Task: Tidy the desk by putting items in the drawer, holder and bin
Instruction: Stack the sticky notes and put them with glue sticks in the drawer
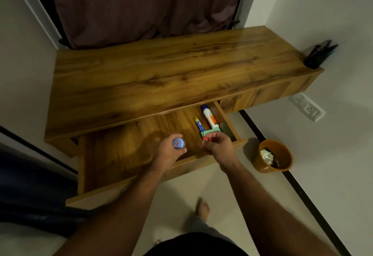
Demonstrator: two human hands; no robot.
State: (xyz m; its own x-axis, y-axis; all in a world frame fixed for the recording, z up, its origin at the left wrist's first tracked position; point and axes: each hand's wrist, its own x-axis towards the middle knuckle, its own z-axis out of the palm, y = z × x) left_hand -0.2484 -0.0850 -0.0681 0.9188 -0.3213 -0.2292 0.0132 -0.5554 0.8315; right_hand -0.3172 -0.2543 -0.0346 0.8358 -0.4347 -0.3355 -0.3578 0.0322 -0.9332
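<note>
The wooden desk's drawer (113,154) is pulled open below the desk top (161,69). My left hand (168,152) is over the drawer, gripping a small round container with a blue lid (178,143). My right hand (219,145) is over the drawer's right part, pinching a small red item (205,139). Under it lies a green block (212,132). Beside that lie a white tube with a blue cap (209,116) and a yellow-and-blue stick (199,124). A black pen holder (314,58) stands at the desk's far right corner.
An orange bin (282,155) holding crumpled wrappers stands on the floor right of the drawer. A wall socket (308,107) sits low on the right wall. A dark curtain (141,3) hangs behind the desk. My bare foot (202,208) is on the floor below the drawer.
</note>
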